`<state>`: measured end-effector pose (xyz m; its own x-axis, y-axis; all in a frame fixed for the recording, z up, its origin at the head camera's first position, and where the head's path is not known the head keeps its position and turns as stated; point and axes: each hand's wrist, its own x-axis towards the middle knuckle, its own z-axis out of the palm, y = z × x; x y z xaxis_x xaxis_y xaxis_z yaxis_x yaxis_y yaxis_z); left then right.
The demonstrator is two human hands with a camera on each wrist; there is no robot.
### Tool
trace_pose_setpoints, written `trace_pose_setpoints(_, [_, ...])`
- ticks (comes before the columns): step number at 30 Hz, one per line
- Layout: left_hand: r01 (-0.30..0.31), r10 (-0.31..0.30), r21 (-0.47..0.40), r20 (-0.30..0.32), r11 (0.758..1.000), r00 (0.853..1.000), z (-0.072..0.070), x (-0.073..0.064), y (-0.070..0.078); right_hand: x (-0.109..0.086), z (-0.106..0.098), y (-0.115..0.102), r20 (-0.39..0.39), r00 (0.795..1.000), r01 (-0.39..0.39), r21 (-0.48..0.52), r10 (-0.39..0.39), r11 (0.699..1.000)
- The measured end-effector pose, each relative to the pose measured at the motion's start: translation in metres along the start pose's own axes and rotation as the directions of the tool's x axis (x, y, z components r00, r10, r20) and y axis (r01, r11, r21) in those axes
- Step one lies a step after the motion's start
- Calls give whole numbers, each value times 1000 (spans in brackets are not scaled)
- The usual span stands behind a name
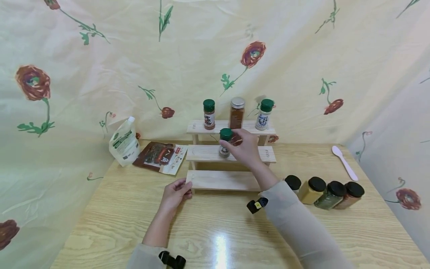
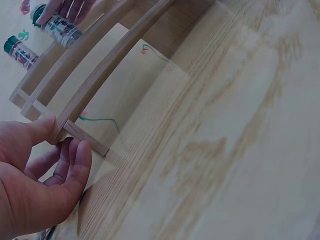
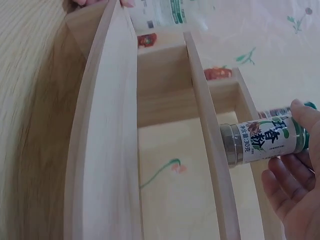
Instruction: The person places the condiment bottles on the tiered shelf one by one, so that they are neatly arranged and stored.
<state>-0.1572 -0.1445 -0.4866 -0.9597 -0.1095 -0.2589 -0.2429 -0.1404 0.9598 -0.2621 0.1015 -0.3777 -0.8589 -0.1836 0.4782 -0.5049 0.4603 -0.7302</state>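
A three-tier wooden rack (image 1: 221, 180) stands mid-table. My right hand (image 1: 231, 144) grips a small green-capped spice bottle (image 1: 225, 142) upright, with its base at the middle shelf. The right wrist view shows that bottle (image 3: 260, 140) with its glass bottom against the shelf board (image 3: 210, 150), my fingers (image 3: 292, 180) curled round it. My left hand (image 1: 184, 186) holds the left end of the bottom shelf. In the left wrist view, the thumb (image 2: 42, 131) lies on the rack corner (image 2: 85, 137) and the fingers (image 2: 75, 165) curl beneath it.
Three bottles stand on the top shelf: green-capped (image 1: 209, 114), silver-capped (image 1: 237, 112), green-capped white (image 1: 264, 114). Several black-lidded jars (image 1: 330, 194) line up at the right, with a white spoon (image 1: 344, 162) behind them. A white pouch (image 1: 124, 142) and a flat packet (image 1: 161, 157) lie at the left.
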Motion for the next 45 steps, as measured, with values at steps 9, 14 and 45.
trace_pose_setpoints(9, [4,-4,-16,-24,1000,1000,2,4,-1,10,24,-16,42,998,-48,16,47,999])
trace_pose_setpoints(14, [0,0,-14,-27,1000,1000,1,3,-2,15,35,-23,41,999,-18,14,18,1000])
trace_pose_setpoints(45, [-14,14,-5,-8,1000,1000,1,1,-2,-5,29,-19,125,982,-130,-88,141,988])
